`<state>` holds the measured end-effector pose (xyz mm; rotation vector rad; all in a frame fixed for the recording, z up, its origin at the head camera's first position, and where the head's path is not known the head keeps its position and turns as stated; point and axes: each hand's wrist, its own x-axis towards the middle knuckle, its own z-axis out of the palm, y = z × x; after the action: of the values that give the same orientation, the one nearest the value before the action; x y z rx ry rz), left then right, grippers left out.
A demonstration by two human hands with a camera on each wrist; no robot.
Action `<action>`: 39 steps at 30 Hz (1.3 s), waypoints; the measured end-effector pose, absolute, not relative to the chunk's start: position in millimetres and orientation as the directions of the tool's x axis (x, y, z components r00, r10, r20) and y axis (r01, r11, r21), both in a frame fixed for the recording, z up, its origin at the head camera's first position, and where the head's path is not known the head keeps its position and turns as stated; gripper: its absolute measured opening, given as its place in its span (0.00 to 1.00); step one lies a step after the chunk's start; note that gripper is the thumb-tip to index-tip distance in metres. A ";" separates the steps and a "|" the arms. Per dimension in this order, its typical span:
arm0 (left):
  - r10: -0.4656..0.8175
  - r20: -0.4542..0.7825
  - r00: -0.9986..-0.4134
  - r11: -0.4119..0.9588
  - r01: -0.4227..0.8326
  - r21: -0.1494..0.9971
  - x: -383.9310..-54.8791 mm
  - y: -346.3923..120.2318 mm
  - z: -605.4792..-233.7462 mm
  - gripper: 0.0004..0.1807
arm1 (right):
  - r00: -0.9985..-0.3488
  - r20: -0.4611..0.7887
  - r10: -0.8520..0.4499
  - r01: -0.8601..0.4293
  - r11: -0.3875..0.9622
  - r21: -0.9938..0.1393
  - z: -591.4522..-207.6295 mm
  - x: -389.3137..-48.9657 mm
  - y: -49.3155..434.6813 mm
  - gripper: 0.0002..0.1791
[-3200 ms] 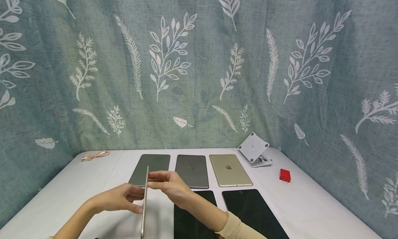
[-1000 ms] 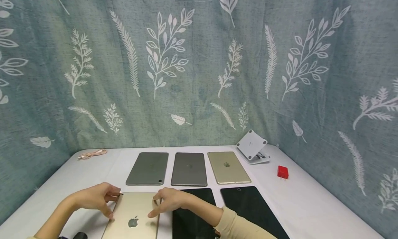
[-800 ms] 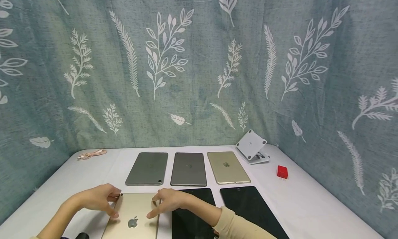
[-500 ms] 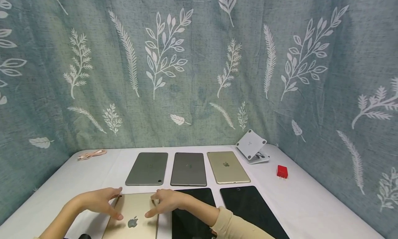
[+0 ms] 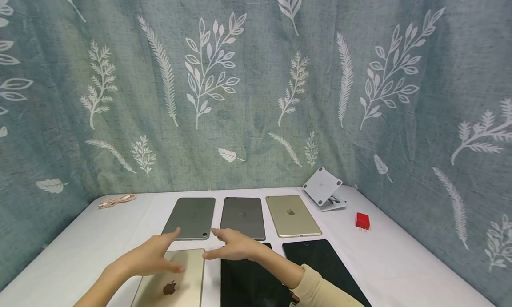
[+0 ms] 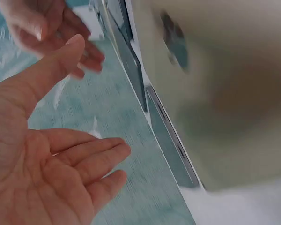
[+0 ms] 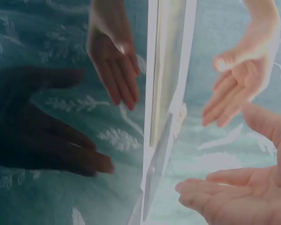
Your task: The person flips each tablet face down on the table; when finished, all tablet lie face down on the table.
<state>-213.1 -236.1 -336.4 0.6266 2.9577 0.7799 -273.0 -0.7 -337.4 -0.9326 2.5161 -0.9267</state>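
A gold tablet lies back up at the front left of the white table, its apple logo showing. Over its left part hovers my left hand, fingers extended and thumb apart, holding nothing; the left wrist view shows the same hand with a bare palm beside the tablet. My right hand is above the gap between the gold tablet and a black-screened tablet. Its fingers are straight and hold nothing. In the right wrist view both hands are mirrored in the black screen.
Across the back lie a dark green-grey tablet, a dark grey tablet and another gold tablet. Another black-screened tablet lies front right. A silver stand, a red charger and a coiled pink cable sit farther out.
The gold tablet, earlier held on edge, has been laid flat. Both hands have since let go of its sides and lifted, shifting to the right.
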 end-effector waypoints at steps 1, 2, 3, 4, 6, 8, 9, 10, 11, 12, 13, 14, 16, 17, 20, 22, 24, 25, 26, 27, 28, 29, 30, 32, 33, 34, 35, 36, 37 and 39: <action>0.387 0.077 -0.919 0.791 0.374 0.484 -212.2 -229.5 -335.8 0.54 | -0.746 -0.042 -0.665 -0.482 0.582 -0.655 -335.8 -273.4 4.0 0.42; 0.391 0.076 -0.917 0.789 0.377 0.486 -211.9 -222.8 -335.3 0.53 | -0.751 -0.032 -0.659 -0.490 0.590 -0.642 -334.4 -273.9 8.9 0.43; 0.391 0.068 -0.918 0.791 0.373 0.486 -212.2 -215.6 -334.6 0.53 | -0.756 -0.023 -0.654 -0.499 0.598 -0.627 -333.4 -274.4 14.0 0.44; 0.396 0.061 -0.916 0.790 0.373 0.486 -212.9 -207.7 -333.8 0.52 | -0.762 -0.015 -0.648 -0.505 0.608 -0.612 -332.9 -275.2 19.3 0.45; 0.399 0.051 -0.916 0.800 0.374 0.469 -215.1 -191.2 -332.5 0.50 | -0.772 -0.008 -0.635 -0.512 0.630 -0.584 -332.5 -276.8 30.2 0.46; 0.408 0.038 -0.912 0.812 0.382 0.442 -218.0 -174.9 -331.9 0.49 | -0.781 -0.006 -0.624 -0.513 0.647 -0.564 -333.1 -278.6 40.9 0.47; 0.419 0.033 -0.908 0.816 0.392 0.426 -219.6 -167.2 -331.8 0.48 | -0.783 -0.005 -0.622 -0.514 0.652 -0.557 -333.5 -279.5 46.1 0.47; 0.425 0.024 -0.905 0.820 0.396 0.414 -220.8 -160.1 -331.7 0.47 | -0.787 -0.004 -0.617 -0.513 0.658 -0.551 -334.2 -280.4 51.1 0.47; 0.426 0.013 -0.904 0.826 0.396 0.401 -221.7 -154.2 -331.8 0.47 | -0.790 -0.006 -0.613 -0.510 0.662 -0.549 -334.7 -281.4 55.8 0.47; 0.431 0.006 -0.902 0.832 0.399 0.386 -222.8 -149.0 -332.1 0.46 | -0.792 -0.008 -0.611 -0.509 0.667 -0.544 -335.1 -282.3 60.5 0.46; 0.432 -0.005 -0.902 0.837 0.399 0.373 -223.8 -144.8 -332.7 0.46 | -0.793 -0.012 -0.609 -0.507 0.669 -0.543 -335.1 -283.1 65.1 0.46; 0.435 -0.012 -0.900 0.842 0.402 0.359 -224.9 -141.3 -333.5 0.45 | -0.794 -0.016 -0.607 -0.502 0.671 -0.545 -335.2 -284.0 69.7 0.45; 0.441 -0.021 -0.897 0.850 0.410 0.330 -226.7 -136.5 -335.7 0.44 | -0.796 -0.030 -0.604 -0.490 0.674 -0.553 -333.7 -285.6 78.8 0.43; 0.443 -0.021 -0.896 0.855 0.415 0.311 -227.7 -135.0 -336.9 0.43 | -0.799 -0.040 -0.600 -0.482 0.679 -0.553 -332.6 -286.5 83.2 0.42; 0.445 -0.021 -0.895 0.860 0.421 0.288 -229.8 -132.7 -340.9 0.34 | -0.808 -0.046 -0.587 -0.475 0.697 -0.538 -328.4 -289.6 94.3 0.39; 0.441 -0.013 -0.897 0.861 0.419 0.287 -230.6 -132.5 -343.3 0.29 | -0.818 -0.045 -0.573 -0.473 0.717 -0.512 -326.5 -292.0 99.6 0.38; 0.430 -0.014 -0.903 0.866 0.409 0.288 -230.2 -132.9 -344.6 0.26 | -0.824 -0.040 -0.565 -0.478 0.732 -0.486 -326.3 -295.0 102.5 0.37; 0.427 -0.012 -0.904 0.868 0.406 0.287 -230.3 -133.1 -345.4 0.26 | -0.829 -0.041 -0.558 -0.475 0.740 -0.477 -326.9 -296.4 103.4 0.37; 0.422 -0.012 -0.906 0.870 0.401 0.287 -230.2 -133.3 -346.1 0.26 | -0.832 -0.041 -0.554 -0.473 0.746 -0.469 -327.8 -297.9 104.1 0.36; 0.420 -0.013 -0.908 0.872 0.399 0.283 -230.1 -133.5 -346.7 0.26 | -0.835 -0.045 -0.548 -0.470 0.754 -0.459 -328.9 -299.0 104.7 0.36; 0.418 -0.013 -0.908 0.873 0.398 0.281 -230.1 -133.7 -347.3 0.26 | -0.836 -0.043 -0.547 -0.473 0.758 -0.449 -330.2 -300.3 104.8 0.35; 0.414 -0.015 -0.910 0.876 0.394 0.278 -230.0 -133.9 -347.7 0.26 | -0.840 -0.046 -0.541 -0.469 0.765 -0.441 -331.8 -301.4 104.9 0.34; 0.411 -0.017 -0.911 0.877 0.391 0.278 -230.1 -134.2 -348.3 0.26 | -0.844 -0.048 -0.533 -0.463 0.772 -0.436 -333.6 -302.1 105.1 0.34; 0.406 -0.021 -0.914 0.880 0.384 0.279 -230.2 -134.8 -349.2 0.27 | -0.852 -0.052 -0.520 -0.454 0.786 -0.420 -338.2 -303.5 105.4 0.32; 0.405 -0.022 -0.914 0.881 0.384 0.278 -230.4 -135.1 -349.5 0.27 | -0.856 -0.056 -0.513 -0.447 0.792 -0.415 -340.6 -303.9 105.6 0.31; 0.403 -0.024 -0.915 0.881 0.382 0.279 -230.8 -135.3 -349.7 0.27 | -0.860 -0.058 -0.507 -0.442 0.797 -0.412 -342.9 -304.4 105.5 0.30; 0.401 -0.028 -0.916 0.883 0.379 0.278 -231.3 -135.3 -349.9 0.27 | -0.865 -0.062 -0.498 -0.434 0.804 -0.407 -344.9 -304.5 105.5 0.30; 0.403 -0.032 -0.914 0.884 0.380 0.272 -231.9 -135.2 -349.9 0.28 | -0.868 -0.063 -0.493 -0.431 0.808 -0.402 -346.5 -304.6 105.4 0.29; 0.406 -0.038 -0.913 0.885 0.383 0.263 -232.6 -135.0 -349.7 0.29 | -0.869 -0.063 -0.490 -0.430 0.812 -0.394 -348.0 -305.0 105.1 0.28; 0.409 -0.052 -0.911 0.890 0.386 0.244 -234.0 -134.3 -349.2 0.33 | -0.868 -0.064 -0.492 -0.435 0.816 -0.380 -349.3 -304.9 104.1 0.27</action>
<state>-234.0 -134.3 -349.2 0.6234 2.9543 0.3499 -304.9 104.1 -349.3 -0.7296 2.8408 -0.5377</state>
